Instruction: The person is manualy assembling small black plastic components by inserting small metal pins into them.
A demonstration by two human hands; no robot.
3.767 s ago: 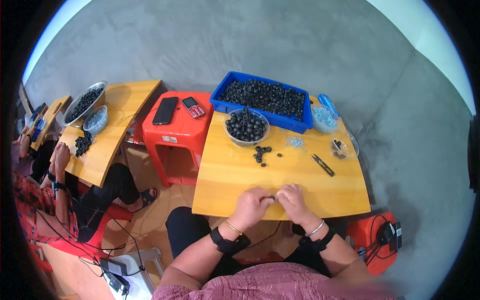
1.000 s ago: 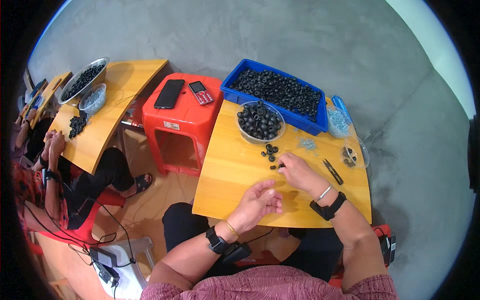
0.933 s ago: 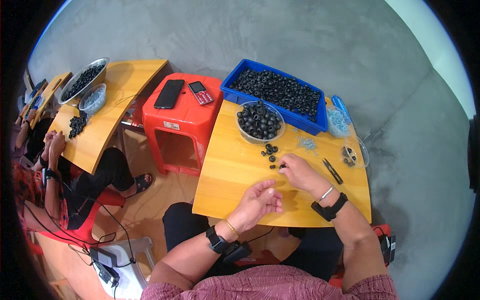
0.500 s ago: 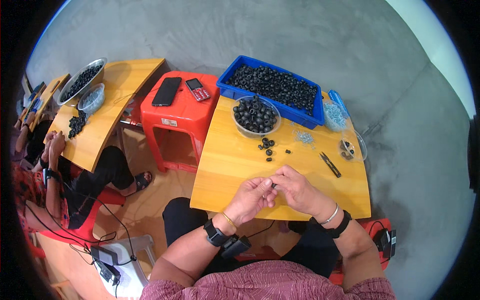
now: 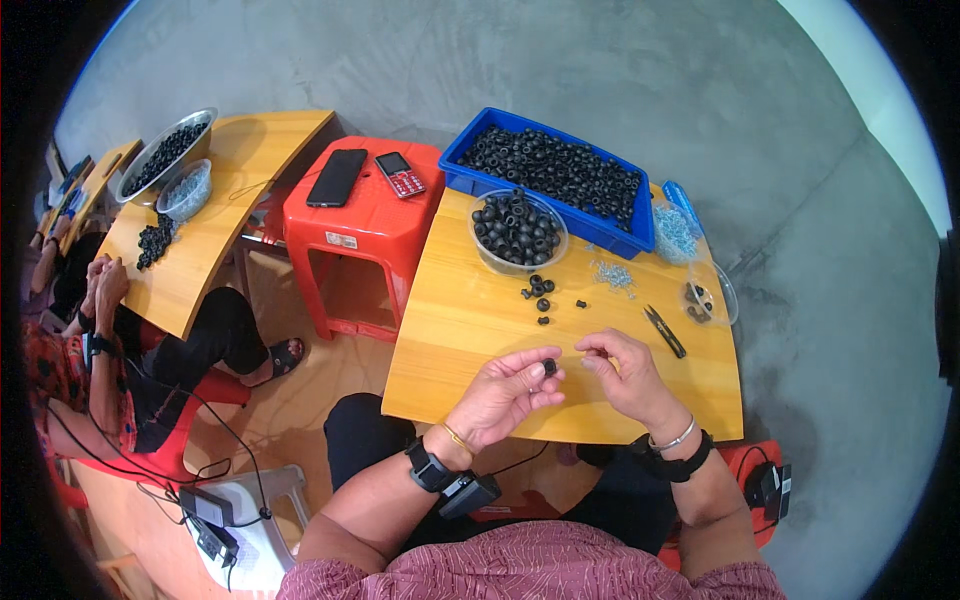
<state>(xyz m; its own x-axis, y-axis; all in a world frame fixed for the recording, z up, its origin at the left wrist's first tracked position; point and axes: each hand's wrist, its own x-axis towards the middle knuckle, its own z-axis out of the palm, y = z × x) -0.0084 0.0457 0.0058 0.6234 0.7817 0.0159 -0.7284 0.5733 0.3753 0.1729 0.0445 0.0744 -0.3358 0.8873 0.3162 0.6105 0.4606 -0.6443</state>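
My left hand pinches a small black ring-like part between thumb and fingers, just above the near part of the yellow wooden table. To its right, my right hand is apart from it, fingers loosely bent and thumb off the fingertips, with nothing visible in them. Several loose black parts lie beyond my hands, in front of a clear round bowl heaped with similar black parts. A pair of black thread snips lies to the right of them.
At the back, a blue tray holds many black parts. Tiny silvery pieces lie near a tub of them. A clear container stands right. Two phones rest on a red stool. Another person's hands work at the left table.
My right hand has moved off the left to the right, and its fingers have come apart. The black part stays in my left hand and now shows plainly.
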